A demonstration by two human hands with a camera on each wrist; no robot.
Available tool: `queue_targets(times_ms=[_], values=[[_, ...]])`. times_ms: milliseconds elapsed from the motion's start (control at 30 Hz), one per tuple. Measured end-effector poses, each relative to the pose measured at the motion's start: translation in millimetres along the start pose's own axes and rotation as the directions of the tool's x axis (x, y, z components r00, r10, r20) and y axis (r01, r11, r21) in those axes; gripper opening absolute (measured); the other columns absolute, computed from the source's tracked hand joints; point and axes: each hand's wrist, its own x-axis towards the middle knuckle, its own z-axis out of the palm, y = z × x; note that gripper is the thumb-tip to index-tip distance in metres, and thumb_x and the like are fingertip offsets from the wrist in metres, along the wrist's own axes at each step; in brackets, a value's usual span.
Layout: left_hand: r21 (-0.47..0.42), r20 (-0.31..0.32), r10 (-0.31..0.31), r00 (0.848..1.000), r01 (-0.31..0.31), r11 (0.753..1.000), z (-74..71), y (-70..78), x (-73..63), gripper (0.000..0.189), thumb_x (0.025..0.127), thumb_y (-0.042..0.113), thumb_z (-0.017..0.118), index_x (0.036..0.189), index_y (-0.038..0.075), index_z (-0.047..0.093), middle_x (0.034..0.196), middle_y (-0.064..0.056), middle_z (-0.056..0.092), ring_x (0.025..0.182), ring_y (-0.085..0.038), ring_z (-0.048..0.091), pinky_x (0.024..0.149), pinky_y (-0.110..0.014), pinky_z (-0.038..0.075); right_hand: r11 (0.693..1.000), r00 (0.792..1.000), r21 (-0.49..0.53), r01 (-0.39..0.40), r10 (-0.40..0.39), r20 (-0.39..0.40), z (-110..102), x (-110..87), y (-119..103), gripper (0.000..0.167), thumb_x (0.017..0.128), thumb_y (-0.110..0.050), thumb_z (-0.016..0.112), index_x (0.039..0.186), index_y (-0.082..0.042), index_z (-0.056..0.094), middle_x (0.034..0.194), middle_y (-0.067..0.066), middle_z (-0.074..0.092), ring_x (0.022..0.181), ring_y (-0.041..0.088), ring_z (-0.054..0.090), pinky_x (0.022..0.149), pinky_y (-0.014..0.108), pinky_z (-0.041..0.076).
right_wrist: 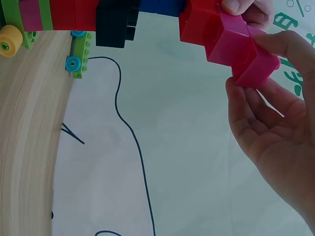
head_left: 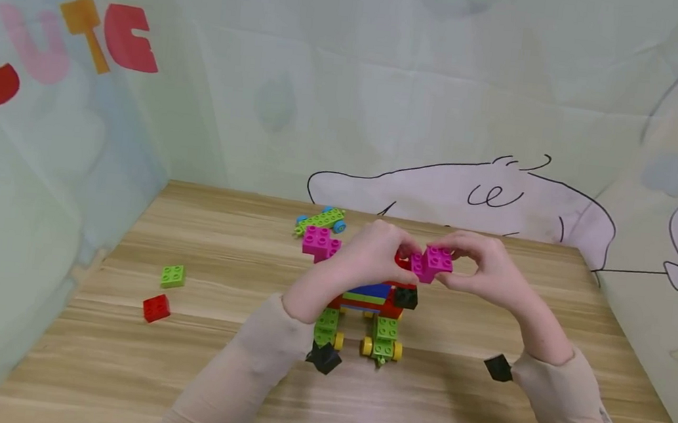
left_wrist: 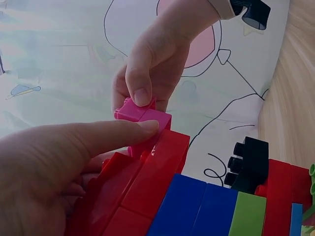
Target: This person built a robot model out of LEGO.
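A many-coloured toy-brick figure (head_left: 368, 289) stands on green wheeled bases (head_left: 384, 338) with yellow wheels. At its upper right, two stepped pink bricks join onto red bricks (left_wrist: 160, 160). My right hand (head_left: 487, 266) pinches the outer pink brick (right_wrist: 258, 66) between thumb and fingers. With its thumb on the inner pink brick (right_wrist: 229, 42), my left hand (head_left: 374, 252) grips that shoulder, its fingers mostly hidden behind the red bricks. On the figure's other side, another pink arm (head_left: 319, 242) sticks out. A black brick (head_left: 406, 296) juts from the front.
Behind the figure lies a green wheeled base (head_left: 322, 220) with blue wheels. To the left on the wooden table (head_left: 207, 376) are a loose green brick (head_left: 173, 276) and a red brick (head_left: 157, 308). A printed cloth (head_left: 386, 107) hangs along the table's back and sides.
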Motion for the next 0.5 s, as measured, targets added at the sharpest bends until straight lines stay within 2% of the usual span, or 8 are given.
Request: queue_targets(times_ms=[200, 500], values=[[0.018, -0.030, 0.021, 0.999, -0.021, 1.000, 1.5, 0.8, -0.2, 0.055, 0.082, 0.028, 0.080, 0.131, 0.010, 0.063, 0.123, -0.005, 0.069, 0.110, -0.017, 0.066, 0.091, -0.025, 0.054, 1.000, 1.000, 0.007, 0.008, -0.008, 0.003, -1.3, -1.1, 0.3, 0.038, 0.075, 0.007, 0.077, 0.111, 0.001, 0.069, 0.104, 0.010, 0.072, 0.092, 0.002, 0.061, 0.083, 0.015, 0.053], [0.026, -0.067, 0.041, 0.997, -0.039, 0.999, 0.9, 2.1, -2.8, 0.057, 0.080, 0.027, 0.082, 0.131, 0.008, 0.062, 0.127, -0.006, 0.067, 0.115, -0.019, 0.062, 0.094, -0.027, 0.053, 1.000, 1.000, 0.003, 0.003, -0.003, 0.010, -2.0, -1.4, -1.8, 0.039, 0.075, 0.006, 0.078, 0.113, 0.001, 0.069, 0.106, 0.011, 0.072, 0.094, 0.001, 0.061, 0.084, 0.016, 0.053]])
